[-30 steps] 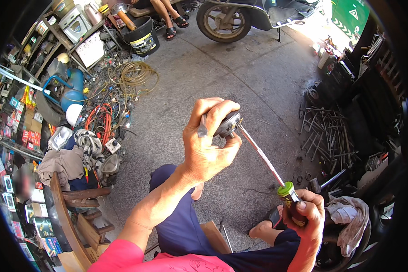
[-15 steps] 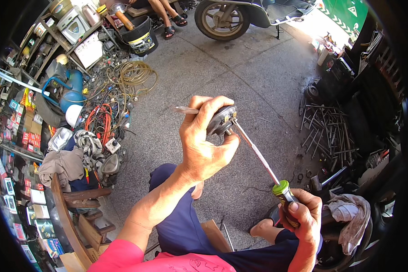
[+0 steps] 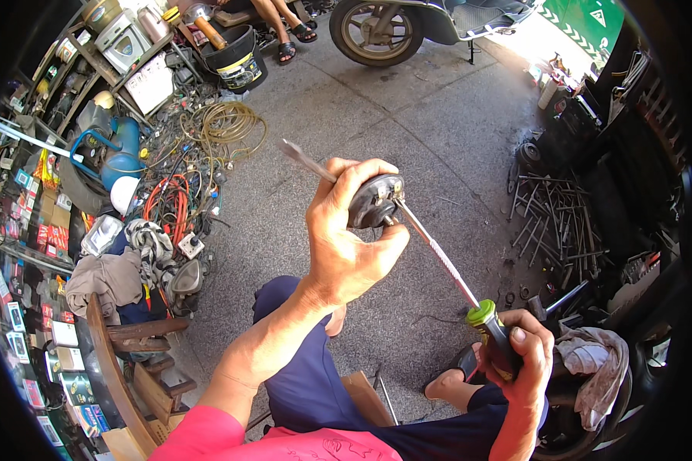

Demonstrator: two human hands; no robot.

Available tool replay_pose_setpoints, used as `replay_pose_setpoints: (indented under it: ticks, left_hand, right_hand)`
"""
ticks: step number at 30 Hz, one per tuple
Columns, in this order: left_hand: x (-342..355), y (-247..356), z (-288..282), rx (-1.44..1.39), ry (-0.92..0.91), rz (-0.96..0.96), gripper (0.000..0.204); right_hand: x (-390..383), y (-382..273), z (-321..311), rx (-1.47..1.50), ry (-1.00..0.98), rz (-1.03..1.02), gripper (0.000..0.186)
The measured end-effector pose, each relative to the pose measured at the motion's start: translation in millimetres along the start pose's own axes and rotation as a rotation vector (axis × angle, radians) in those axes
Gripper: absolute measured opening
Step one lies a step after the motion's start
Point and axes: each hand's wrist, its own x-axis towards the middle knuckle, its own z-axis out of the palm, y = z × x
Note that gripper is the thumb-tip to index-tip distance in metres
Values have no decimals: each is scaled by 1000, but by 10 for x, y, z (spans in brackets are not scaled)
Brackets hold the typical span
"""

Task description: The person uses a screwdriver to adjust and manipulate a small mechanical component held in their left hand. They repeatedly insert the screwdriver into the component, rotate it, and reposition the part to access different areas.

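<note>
In the middle of the head view, my left hand (image 3: 350, 250) is closed around a round black part (image 3: 373, 203) with small metal terminals, which resembles a vehicle horn. A flat metal blade (image 3: 304, 157) juts out past the knuckles of that same hand; its other end is hidden. My right hand (image 3: 527, 357), lower right, grips the black and green handle of a screwdriver (image 3: 442, 257). The long, ribbed shank slants up and left, and its tip meets the part beside the terminals. Whether the tip sits in a screw is too small to tell.
Cables and a coiled hose (image 3: 231, 127) lie on the left floor by a blue tank (image 3: 123, 154). A wooden chair (image 3: 119, 376) stands lower left. Metal rods (image 3: 557, 227) are piled right, above a rag (image 3: 596, 369). A scooter (image 3: 377, 31) and a seated person's feet appear at the far side.
The screwdriver handle has turned in my right hand, which has shifted slightly right. The flat blade from my left hand now points more upward, and the black part has tilted a little.
</note>
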Motion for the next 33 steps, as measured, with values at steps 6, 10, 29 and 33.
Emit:
replay_pose_setpoints:
  ticks: [6, 10, 29, 33]
  left_hand:
    - [45, 64, -23, -534, -86, -605, 40]
    - [63, 37, -1, -752, -103, -755, 37]
    - [11, 58, 36, -565, -159, -655, 43]
    - [39, 155, 24, -449, -140, -639, 39]
  right_hand:
    - [-1, 48, -6, -93, 268, -230, 36]
    - [12, 141, -70, -120, 375, -421, 36]
    - [-42, 215, -118, -394, 351, -527, 40]
    - [-77, 214, -119, -471, 357, -546, 39]
